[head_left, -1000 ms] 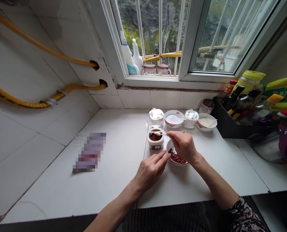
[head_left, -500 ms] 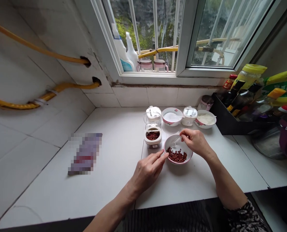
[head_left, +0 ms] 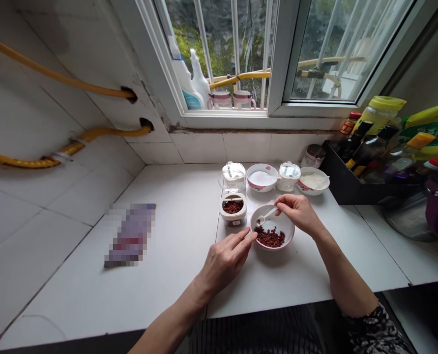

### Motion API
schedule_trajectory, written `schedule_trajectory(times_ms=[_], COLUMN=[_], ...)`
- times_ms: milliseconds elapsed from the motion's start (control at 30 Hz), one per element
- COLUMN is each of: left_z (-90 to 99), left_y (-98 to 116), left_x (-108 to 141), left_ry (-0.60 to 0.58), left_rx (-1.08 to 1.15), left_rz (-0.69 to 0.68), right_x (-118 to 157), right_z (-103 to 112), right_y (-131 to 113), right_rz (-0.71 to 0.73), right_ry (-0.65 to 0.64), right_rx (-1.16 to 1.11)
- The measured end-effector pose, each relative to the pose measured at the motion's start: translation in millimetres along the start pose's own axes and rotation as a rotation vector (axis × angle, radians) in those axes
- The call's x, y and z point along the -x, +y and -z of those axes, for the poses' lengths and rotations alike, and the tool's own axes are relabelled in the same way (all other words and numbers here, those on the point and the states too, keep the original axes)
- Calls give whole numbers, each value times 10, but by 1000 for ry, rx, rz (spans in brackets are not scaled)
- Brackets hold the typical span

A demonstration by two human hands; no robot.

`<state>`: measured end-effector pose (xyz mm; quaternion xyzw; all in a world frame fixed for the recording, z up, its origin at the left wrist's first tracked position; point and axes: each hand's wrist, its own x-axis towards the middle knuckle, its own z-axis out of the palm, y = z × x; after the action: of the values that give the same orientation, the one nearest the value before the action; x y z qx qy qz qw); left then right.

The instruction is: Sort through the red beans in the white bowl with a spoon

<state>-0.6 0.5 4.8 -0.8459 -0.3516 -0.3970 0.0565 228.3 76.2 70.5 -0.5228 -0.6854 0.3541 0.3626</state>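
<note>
A white bowl with a pink rim [head_left: 288, 239] stands on the counter, with dark red dried grains [head_left: 271, 238] in its bottom. My left hand [head_left: 228, 258] holds the bowl's left rim between thumb and fingers. Above the bowl's right side, my right hand [head_left: 297, 211] pinches the handle of a small white spoon [head_left: 266, 216], whose head is inside the bowl above the grains. Just left of the bowl is an open seasoning jar [head_left: 233, 209] filled with similar grains, its clear lid raised.
Behind are a white lidded jar [head_left: 234, 173], a bowl of white powder [head_left: 262, 178], another clear jar [head_left: 288, 177] and a bowl of pale flakes [head_left: 313, 181]. A black box of bottles [head_left: 359, 187] stands right; a blurred purple packet [head_left: 133, 233] lies left.
The spoon in my right hand has turned, and its head now shows clearly at the bowl's upper left. My left hand has stayed at the rim.
</note>
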Motion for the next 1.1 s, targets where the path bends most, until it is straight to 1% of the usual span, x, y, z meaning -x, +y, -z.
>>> schedule_trajectory(times_ms=[167,333,433,633,833,1000,1100], left_z=[-5,-10,-11,-11,-11,-11,-12], left_y=[1,-1,-1,-2,-2,-2,-2], left_x=[0,-7,-7,9,9,9,14], left_ry=[3,13,19,-8,-10,-5,-9], left_rx=[2,0,-2,-7,-2,7,5], left_rz=[3,0,-3,8,10,6,11], right_x=[-6,-13,-24,-24,-16,-28,-36], right_z=[20,22,26,27,7,6,0], right_y=[-28,-30,-15,10,25,49,67], right_rz=[-28,-55,-65,-49,-26,-24,-38], right_ry=[-17,7,-2,24,47,17,20], right_rx=[-106,-140,-158,-68,40,-23,-26])
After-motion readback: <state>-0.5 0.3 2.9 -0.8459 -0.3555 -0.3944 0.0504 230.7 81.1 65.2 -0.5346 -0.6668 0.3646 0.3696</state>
